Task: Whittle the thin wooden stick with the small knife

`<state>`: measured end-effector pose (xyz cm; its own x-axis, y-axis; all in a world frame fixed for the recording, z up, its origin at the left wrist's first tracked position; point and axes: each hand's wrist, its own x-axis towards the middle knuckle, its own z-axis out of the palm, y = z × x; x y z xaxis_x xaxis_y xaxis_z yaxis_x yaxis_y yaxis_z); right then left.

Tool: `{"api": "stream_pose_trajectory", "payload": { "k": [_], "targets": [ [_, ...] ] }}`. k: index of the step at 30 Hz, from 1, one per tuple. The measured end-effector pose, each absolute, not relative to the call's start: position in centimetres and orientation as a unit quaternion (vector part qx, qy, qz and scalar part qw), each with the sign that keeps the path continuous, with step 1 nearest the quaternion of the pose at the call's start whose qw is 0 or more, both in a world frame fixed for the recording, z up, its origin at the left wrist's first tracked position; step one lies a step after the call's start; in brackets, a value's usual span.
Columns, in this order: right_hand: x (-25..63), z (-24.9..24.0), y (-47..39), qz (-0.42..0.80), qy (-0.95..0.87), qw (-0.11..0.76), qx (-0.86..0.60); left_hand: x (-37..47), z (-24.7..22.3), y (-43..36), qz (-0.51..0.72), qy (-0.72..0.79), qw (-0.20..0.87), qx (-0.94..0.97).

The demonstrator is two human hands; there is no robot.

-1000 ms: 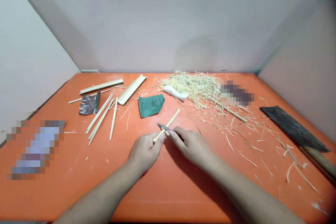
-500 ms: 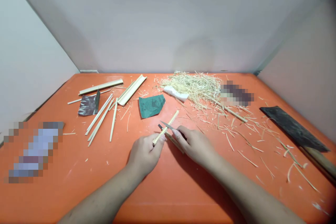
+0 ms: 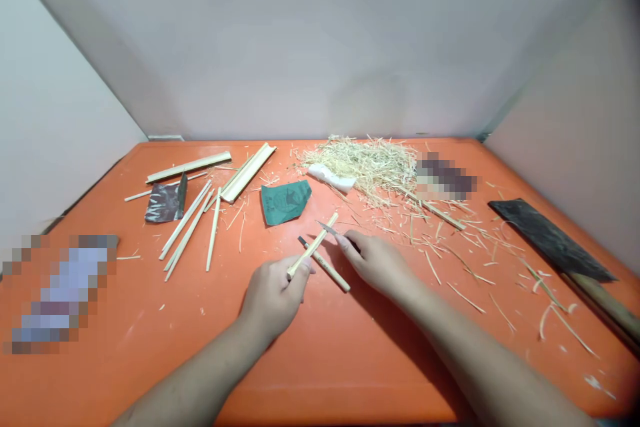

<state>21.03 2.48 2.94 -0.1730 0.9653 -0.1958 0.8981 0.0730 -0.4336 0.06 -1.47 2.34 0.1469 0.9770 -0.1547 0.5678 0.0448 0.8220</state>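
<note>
My left hand [image 3: 276, 290] is closed round the near end of a pale bamboo stick [image 3: 323, 235], which points up and away to the right. In my right hand [image 3: 377, 263] is a small knife [image 3: 327, 227] with a dark handle, its blade lying across the stick near the far end. Below the stick, a slim chisel [image 3: 333, 270] with a wooden handle and a dark tip rests on the table between my hands. A piece of green sandpaper [image 3: 286, 203] lies just beyond.
Several thin bamboo sticks [image 3: 187, 227], split bamboo pieces [image 3: 249, 173] and a brown sandpaper piece [image 3: 166, 201] lie left. At the back sits a heap of shavings [image 3: 373, 163] with a white piece [image 3: 331, 177]. A large dark-bladed cleaver [image 3: 553, 240] is at right on the orange table [image 3: 310, 373].
The knife blade has slid along the stick towards its far end, and my right hand has moved slightly away, uncovering more of the chisel's handle. The view has shifted a little.
</note>
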Motion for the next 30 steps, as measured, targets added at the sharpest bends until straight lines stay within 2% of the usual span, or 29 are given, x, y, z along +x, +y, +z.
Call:
{"api": "stream_pose_trajectory", "payload": {
  "k": [6,12,18,23,27,30],
  "targets": [
    [20.0,3.7,0.8,0.289,-0.763,0.107,-0.568,0.2,2.7,-1.3,0.235,0.604,0.398,0.649],
    [20.1,3.9,1.0,0.29,-0.762,0.098,-0.571,0.1,2.0,-1.2,0.244,0.598,0.407,0.646],
    [21.2,3.4,2.6,0.231,-0.727,0.059,-0.644,0.1,2.5,-1.5,0.258,0.598,0.4,0.645],
    [20.5,3.5,1.6,0.269,-0.764,0.088,-0.58,0.2,2.9,-1.5,0.243,0.596,0.395,0.656],
    [20.6,3.6,1.7,0.244,-0.74,0.069,-0.624,0.1,2.9,-1.7,0.257,0.592,0.402,0.65],
    [20.8,3.7,1.8,0.271,-0.752,0.085,-0.595,0.1,2.7,-1.7,0.257,0.594,0.404,0.647]
  ]
}}
